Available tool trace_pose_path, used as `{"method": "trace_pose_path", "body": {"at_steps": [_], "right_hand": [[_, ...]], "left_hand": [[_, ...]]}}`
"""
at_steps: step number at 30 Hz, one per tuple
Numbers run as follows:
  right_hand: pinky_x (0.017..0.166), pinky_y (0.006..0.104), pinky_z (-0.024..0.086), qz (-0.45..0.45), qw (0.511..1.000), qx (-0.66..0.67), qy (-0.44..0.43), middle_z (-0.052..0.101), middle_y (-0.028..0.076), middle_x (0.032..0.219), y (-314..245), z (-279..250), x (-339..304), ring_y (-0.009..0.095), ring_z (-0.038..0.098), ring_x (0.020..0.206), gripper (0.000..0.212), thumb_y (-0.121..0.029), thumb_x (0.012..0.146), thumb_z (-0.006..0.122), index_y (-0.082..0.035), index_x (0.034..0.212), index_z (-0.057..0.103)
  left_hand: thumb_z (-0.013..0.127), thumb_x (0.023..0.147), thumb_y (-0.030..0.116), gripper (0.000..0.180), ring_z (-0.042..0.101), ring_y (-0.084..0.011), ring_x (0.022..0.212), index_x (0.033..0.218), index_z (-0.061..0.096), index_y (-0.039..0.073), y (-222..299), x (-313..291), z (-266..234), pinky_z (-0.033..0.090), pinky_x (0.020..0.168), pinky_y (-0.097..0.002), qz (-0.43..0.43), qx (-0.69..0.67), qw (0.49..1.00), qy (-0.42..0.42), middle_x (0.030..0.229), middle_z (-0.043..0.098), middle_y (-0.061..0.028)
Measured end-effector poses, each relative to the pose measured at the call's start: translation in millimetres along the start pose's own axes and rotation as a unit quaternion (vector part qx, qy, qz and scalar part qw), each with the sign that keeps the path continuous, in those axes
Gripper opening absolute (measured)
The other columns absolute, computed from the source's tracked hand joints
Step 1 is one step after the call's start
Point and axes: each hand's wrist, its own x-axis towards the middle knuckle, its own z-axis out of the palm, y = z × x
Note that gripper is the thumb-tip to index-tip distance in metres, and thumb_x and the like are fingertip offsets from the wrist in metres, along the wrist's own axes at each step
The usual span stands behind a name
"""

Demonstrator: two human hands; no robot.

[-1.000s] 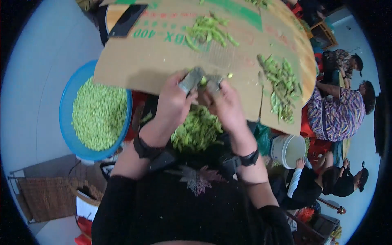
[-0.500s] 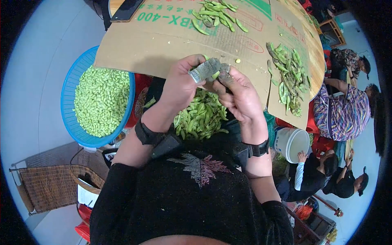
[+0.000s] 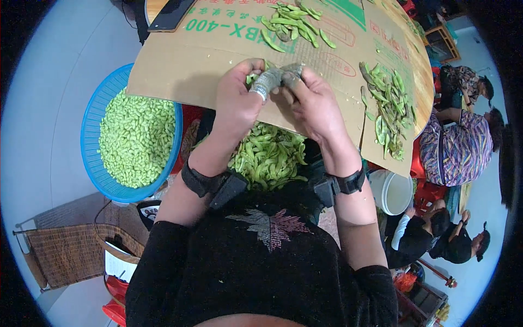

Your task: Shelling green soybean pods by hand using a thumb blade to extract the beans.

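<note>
My left hand (image 3: 237,98) is closed over the cardboard sheet (image 3: 180,76), with a bit of green bean pod (image 3: 251,79) showing between its fingers. A grey cloth wrap (image 3: 267,83) covers its thumb. Pressed up against that thumb, my right hand (image 3: 320,106) is pinched shut; what its darkened fingertips hold, if anything, is hidden. Below both hands, a heap of green bean pods (image 3: 267,158) lies in my lap. On the cardboard there is a pile of pods (image 3: 291,24) at the far side and a pile of opened, partly browned pods (image 3: 388,101) at the right.
A blue basket (image 3: 90,136) full of shelled green beans (image 3: 136,139) stands at left. A dark phone (image 3: 170,15) lies at the table's far left. At right are a white bucket (image 3: 396,193) and several seated people. A woven chair (image 3: 65,256) stands at lower left.
Both hands have shifted slightly left and the fingertips have drawn closer together. The green piece between them no longer shows; green now shows inside my left hand.
</note>
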Motion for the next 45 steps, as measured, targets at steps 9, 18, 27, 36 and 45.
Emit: {"method": "trace_pose_path", "body": {"at_steps": [9, 18, 27, 36, 45], "right_hand": [[0.059, 0.0416, 0.047, -0.267, 0.762, -0.583, 0.090, 0.059, 0.019, 0.066, -11.9, -6.8, 75.8, 0.033, 0.059, 0.064, 0.028, -0.026, 0.084, 0.052, 0.001, 0.081, 0.054], [0.063, 0.0426, 0.047, -0.173, 0.843, -0.507, 0.050, 0.059, 0.021, 0.070, -13.9, -30.5, 47.8, 0.035, 0.059, 0.066, 0.024, -0.023, 0.078, 0.054, 0.000, 0.080, 0.059], [0.048, 0.0222, 0.034, -0.026, 0.959, -0.272, -0.076, 0.049, -0.003, 0.062, -11.9, -37.2, -27.6, 0.005, 0.042, 0.056, 0.021, -0.023, 0.084, 0.056, -0.003, 0.077, 0.057], [0.043, 0.0179, 0.026, 0.028, 0.995, 0.060, -0.070, 0.042, -0.004, 0.060, -8.7, -20.5, -52.8, 0.004, 0.032, 0.048, 0.023, -0.024, 0.094, 0.039, -0.005, 0.096, 0.051], [0.039, 0.0169, 0.024, 0.055, 0.975, 0.184, -0.107, 0.044, -0.003, 0.060, -0.5, -24.0, -53.1, 0.003, 0.031, 0.045, 0.022, -0.021, 0.094, 0.040, -0.001, 0.093, 0.050]], "left_hand": [[0.037, 0.070, -0.007, 0.031, 0.049, -0.0088, 0.068, 0.091, 0.060, 0.001, 4.4, 4.3, -23.8, 0.037, 0.060, -0.0182, -0.001, -0.002, 1.000, -0.008, 0.081, 0.058, -0.0030], [0.052, 0.073, -0.003, 0.030, 0.058, -0.0255, 0.078, 0.101, 0.062, 0.005, 16.9, -20.0, -8.0, 0.045, 0.071, -0.0304, 0.104, 0.368, 0.908, -0.172, 0.086, 0.060, -0.0146], [0.060, 0.074, 0.005, 0.033, 0.058, -0.0198, 0.070, 0.106, 0.059, 0.008, 15.1, -17.1, 3.0, 0.044, 0.061, -0.0323, 0.181, 0.486, 0.845, -0.132, 0.076, 0.057, -0.0105], [0.056, 0.077, -0.001, 0.025, 0.052, -0.0044, 0.075, 0.102, 0.058, 0.000, -2.8, -15.2, 6.2, 0.040, 0.059, -0.0158, -0.052, -0.082, 0.990, -0.101, 0.103, 0.061, -0.0098], [0.057, 0.068, -0.005, 0.031, 0.057, -0.0102, 0.082, 0.099, 0.057, 0.000, -9.9, -12.0, 3.3, 0.044, 0.070, -0.0210, -0.019, -0.032, 0.995, -0.096, 0.092, 0.061, -0.0042]]}}
